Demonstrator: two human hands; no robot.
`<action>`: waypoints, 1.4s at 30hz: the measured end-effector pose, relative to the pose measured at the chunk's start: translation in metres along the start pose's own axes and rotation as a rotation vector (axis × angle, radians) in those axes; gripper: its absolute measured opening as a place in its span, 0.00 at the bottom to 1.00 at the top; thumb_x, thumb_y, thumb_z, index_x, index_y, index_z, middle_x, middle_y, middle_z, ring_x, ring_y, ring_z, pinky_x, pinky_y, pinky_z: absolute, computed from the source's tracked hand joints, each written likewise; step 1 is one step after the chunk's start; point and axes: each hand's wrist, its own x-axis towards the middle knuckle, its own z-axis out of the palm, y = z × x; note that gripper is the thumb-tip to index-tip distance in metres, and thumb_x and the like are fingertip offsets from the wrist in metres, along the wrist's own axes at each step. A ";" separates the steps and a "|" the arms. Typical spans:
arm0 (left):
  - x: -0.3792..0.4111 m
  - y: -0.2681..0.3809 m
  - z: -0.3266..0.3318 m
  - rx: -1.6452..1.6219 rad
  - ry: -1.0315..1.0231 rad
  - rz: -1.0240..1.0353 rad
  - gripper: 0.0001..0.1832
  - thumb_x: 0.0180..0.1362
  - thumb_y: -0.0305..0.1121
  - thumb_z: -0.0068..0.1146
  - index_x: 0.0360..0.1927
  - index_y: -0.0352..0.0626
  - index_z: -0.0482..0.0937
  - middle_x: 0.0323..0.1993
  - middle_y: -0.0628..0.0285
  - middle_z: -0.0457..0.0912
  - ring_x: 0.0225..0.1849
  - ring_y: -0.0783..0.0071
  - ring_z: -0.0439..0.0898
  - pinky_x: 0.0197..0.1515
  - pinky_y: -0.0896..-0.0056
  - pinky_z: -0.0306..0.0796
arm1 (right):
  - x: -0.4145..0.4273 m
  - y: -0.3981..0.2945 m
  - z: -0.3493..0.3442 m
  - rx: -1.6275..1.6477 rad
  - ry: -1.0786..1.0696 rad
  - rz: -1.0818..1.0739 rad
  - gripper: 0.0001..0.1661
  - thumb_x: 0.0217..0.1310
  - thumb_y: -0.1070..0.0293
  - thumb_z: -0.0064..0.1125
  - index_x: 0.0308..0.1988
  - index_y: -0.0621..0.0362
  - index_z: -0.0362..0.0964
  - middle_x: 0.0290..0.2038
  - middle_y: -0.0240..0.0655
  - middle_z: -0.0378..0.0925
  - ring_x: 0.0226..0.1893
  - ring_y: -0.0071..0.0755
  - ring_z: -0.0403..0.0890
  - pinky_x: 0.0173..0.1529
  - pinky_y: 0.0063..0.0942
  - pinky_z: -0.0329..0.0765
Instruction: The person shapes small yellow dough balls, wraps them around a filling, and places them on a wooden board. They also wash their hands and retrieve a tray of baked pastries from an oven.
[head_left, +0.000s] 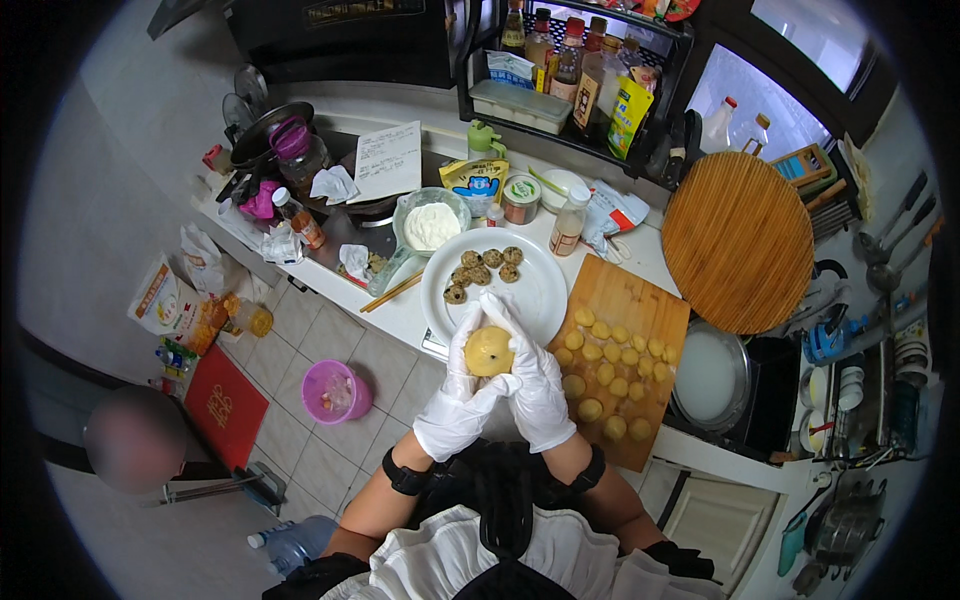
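A round of yellow dough (488, 351) rests between my two white-gloved hands, with a small dark spot near its middle. My left hand (456, 397) cups it from the left and below. On the other side, my right hand (536, 375) closes round it, fingers reaching up along its edge. Both hands are over the near rim of a white plate (546, 289). Several speckled brown balls of filling (480, 274) sit on the plate's far part. To the right, a wooden cutting board (622, 292) carries several small yellow dough pieces (612, 352), some flattened.
Left of the plate lie wooden chopsticks (394, 291) and a handled bowl of white flour (432, 226). A glass jar (568, 221) stands behind. At right are a round wooden board (739, 244) and a metal basin (709, 375). A pink bin (337, 391) and another person (135, 439) are at left.
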 end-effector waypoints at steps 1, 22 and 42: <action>0.001 0.001 -0.001 0.001 0.009 -0.023 0.51 0.62 0.18 0.62 0.80 0.50 0.42 0.77 0.58 0.54 0.74 0.68 0.61 0.72 0.64 0.63 | -0.001 -0.001 -0.002 -0.003 0.024 -0.006 0.34 0.80 0.51 0.38 0.73 0.62 0.59 0.75 0.42 0.60 0.79 0.41 0.48 0.79 0.37 0.44; -0.008 0.015 0.010 0.574 0.090 0.421 0.51 0.60 0.22 0.68 0.79 0.42 0.46 0.65 0.51 0.68 0.65 0.60 0.71 0.69 0.61 0.63 | -0.003 -0.046 0.002 -1.009 0.172 -0.648 0.19 0.54 0.67 0.75 0.48 0.45 0.87 0.66 0.38 0.70 0.70 0.48 0.61 0.73 0.42 0.59; -0.012 0.042 0.009 -0.020 0.001 -0.006 0.47 0.66 0.26 0.56 0.81 0.45 0.39 0.77 0.54 0.56 0.75 0.65 0.61 0.73 0.62 0.59 | 0.007 -0.053 -0.010 -1.115 -0.128 -0.658 0.26 0.73 0.57 0.45 0.61 0.56 0.78 0.71 0.52 0.62 0.68 0.58 0.66 0.72 0.48 0.62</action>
